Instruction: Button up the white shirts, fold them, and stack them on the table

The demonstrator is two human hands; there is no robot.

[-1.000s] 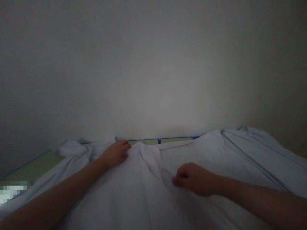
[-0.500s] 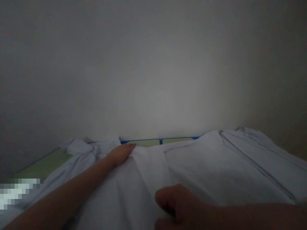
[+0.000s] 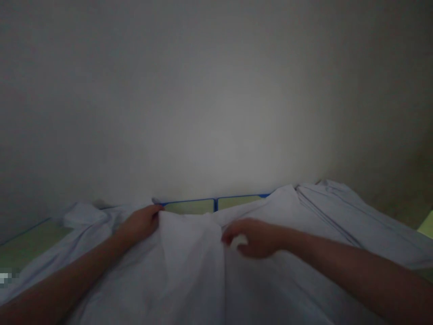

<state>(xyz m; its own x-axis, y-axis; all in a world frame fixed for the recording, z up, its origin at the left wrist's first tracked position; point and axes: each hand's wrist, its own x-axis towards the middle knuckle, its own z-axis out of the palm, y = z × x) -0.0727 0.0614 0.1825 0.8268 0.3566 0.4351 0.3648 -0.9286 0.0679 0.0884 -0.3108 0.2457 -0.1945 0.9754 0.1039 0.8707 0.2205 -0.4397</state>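
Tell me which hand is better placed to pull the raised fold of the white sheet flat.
Probably the right hand: its fingers are closed on the white sheet right at the fold's edge. The left hand grips the far side of the fold, near the wall.

One white sheet [image 3: 189, 271] is spread out and rumpled. Two green mat panels [image 3: 189, 206] edged in blue show at the far wall. Two bare hands appear, left hand [image 3: 140, 223] and right hand [image 3: 255, 237].
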